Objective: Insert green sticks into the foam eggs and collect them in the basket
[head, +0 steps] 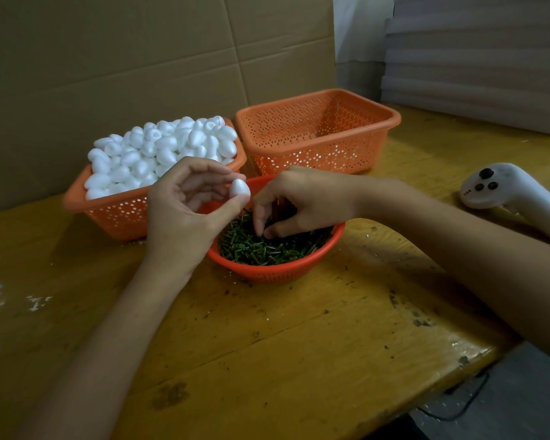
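My left hand (185, 211) pinches one white foam egg (239, 189) between thumb and fingertips, just above the left rim of a round orange bowl (277, 271). The bowl holds a heap of short green sticks (261, 247). My right hand (299, 201) reaches down into that heap, its thumb and forefinger closing on sticks at the top of the pile. An orange basket (115, 214) at the back left is piled high with white foam eggs (159, 150). A second orange basket (318, 131) stands at the back right with nothing visible inside.
A white hand-held controller (508, 192) lies on the wooden table (299, 344) at the right. Cardboard sheets form a wall behind the baskets. White foam crumbs dot the table's left side. The table's edge runs diagonally at the lower right.
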`<action>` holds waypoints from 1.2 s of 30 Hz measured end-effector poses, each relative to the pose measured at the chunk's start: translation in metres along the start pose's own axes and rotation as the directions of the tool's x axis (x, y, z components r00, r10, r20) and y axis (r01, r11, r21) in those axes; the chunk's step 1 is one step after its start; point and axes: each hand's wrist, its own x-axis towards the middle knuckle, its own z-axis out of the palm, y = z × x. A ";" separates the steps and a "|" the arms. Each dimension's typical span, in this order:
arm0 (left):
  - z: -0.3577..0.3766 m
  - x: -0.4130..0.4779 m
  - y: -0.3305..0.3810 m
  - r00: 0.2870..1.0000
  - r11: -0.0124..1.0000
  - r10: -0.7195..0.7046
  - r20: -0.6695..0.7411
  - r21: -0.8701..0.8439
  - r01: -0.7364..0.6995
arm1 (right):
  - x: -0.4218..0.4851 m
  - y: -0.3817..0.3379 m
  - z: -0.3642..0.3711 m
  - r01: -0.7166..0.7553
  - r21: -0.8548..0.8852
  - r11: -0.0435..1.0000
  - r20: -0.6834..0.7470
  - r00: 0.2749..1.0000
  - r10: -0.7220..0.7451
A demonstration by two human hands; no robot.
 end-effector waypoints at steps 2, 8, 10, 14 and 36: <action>-0.001 0.000 0.000 1.000 1.000 -0.011 0.000 0.003 0.011 | 0.000 0.000 0.000 -0.006 -0.001 1.000 -0.010 1.000 0.006; 0.000 0.000 0.000 1.000 1.000 -0.021 -0.015 0.000 0.021 | -0.001 -0.001 -0.001 -0.004 -0.004 1.000 -0.046 0.999 0.004; 0.000 0.000 0.000 0.999 1.000 -0.027 -0.023 -0.010 0.027 | -0.001 0.000 -0.001 -0.007 0.006 1.000 -0.069 0.998 0.008; -0.001 0.001 -0.002 0.998 0.996 -0.060 -0.033 -0.065 0.057 | -0.002 -0.001 -0.001 -0.010 0.026 1.000 -0.094 0.995 0.012; -0.004 0.004 -0.006 0.993 0.984 -0.108 -0.038 -0.146 0.102 | 0.002 0.005 0.003 -0.006 0.149 0.989 -0.201 0.979 0.036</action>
